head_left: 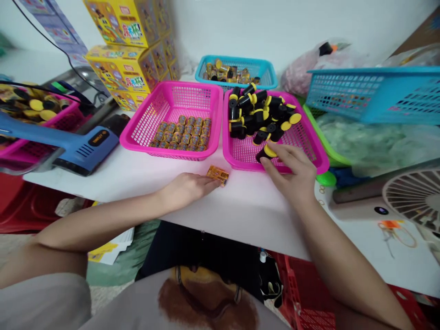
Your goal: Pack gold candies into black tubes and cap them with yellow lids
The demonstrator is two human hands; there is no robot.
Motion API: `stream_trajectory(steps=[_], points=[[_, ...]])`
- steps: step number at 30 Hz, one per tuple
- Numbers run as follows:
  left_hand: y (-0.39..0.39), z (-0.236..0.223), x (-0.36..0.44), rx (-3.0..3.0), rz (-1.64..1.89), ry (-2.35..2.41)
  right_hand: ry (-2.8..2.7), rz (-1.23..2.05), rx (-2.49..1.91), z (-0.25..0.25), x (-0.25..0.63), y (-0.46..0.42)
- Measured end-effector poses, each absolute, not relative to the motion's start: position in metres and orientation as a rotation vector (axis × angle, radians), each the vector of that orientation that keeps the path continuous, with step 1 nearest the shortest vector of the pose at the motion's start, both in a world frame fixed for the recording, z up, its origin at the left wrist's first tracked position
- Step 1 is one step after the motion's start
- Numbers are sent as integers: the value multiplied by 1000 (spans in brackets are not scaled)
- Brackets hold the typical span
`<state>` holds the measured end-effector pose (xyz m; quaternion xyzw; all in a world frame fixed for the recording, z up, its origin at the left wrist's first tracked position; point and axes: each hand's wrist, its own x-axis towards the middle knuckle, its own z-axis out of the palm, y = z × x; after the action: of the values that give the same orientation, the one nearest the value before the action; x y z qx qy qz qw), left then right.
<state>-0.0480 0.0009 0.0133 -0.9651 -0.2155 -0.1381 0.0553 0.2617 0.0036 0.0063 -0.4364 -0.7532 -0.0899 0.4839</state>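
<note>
My right hand (290, 172) pinches a small black cup with a yellow end (264, 155) over the near rim of the right pink basket (247, 160). That basket holds a heap of similar black cups (256, 112) with yellow ends. On the white table, the fingers of my left hand (192, 187) are pressed together on a small printed yellow wrapper (218, 173); its exact kind is hard to tell. To the left, another pink basket (137, 126) holds rows of small printed cups (185, 134) standing close together.
Yellow printed boxes (127, 68) are stacked behind the left basket. A blue heat gun (85, 144) lies at the left. At the back sits a blue basket (268, 68) of small items. A fan (412, 192) stands at the right, below a larger blue basket (371, 98).
</note>
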Motion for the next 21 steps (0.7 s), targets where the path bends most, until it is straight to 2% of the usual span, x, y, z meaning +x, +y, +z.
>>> stream_trajectory(steps=[3,5,10,12,14,18,21], points=[[2,34,-45,-3037,-693,-758,-1785,-212,-1045,11,258,-2],[3,45,-37,-3067,-712,-812,-1746,-220,-1020,14,253,-5],[5,48,-16,-3059,-108,-992,-1759,-231,-946,17,247,-11],[8,48,-15,-3152,-89,-1059,-1764,-202,-940,17,247,-12],[12,53,-18,-3260,-375,-1088,-1727,-125,-950,16,246,-13],[18,65,-19,-3343,-1219,-1097,-1581,144,-952,13,241,-19],[17,54,-13,-3560,-1544,-1236,-1501,327,-975,10,235,-27]])
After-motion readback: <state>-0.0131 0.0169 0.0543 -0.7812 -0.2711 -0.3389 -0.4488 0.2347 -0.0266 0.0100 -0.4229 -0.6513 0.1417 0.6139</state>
